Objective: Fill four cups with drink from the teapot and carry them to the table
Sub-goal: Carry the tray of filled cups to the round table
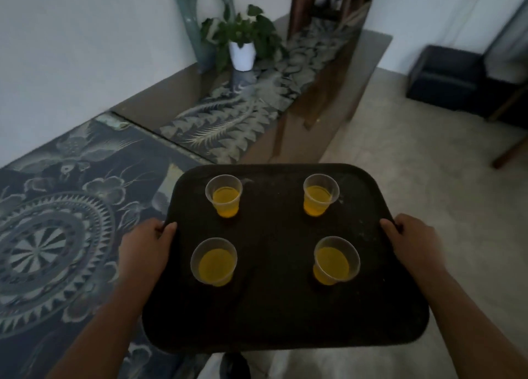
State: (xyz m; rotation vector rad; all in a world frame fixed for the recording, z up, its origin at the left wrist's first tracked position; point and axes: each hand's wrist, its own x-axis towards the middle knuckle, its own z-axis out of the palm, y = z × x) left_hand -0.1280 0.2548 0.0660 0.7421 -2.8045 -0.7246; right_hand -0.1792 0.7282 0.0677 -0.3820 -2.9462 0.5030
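Observation:
A black tray is held level in front of me, over the floor and the table's edge. My left hand grips its left rim and my right hand grips its right rim. Several clear plastic cups of yellow drink stand upright on it: far left cup, far right cup, near left cup, near right cup. No teapot is in view.
A long glass-topped table with a patterned runner stretches ahead along the wall; a patterned cloth covers its near part. A potted plant stands at the far end. A dark box sits at right on the carpet.

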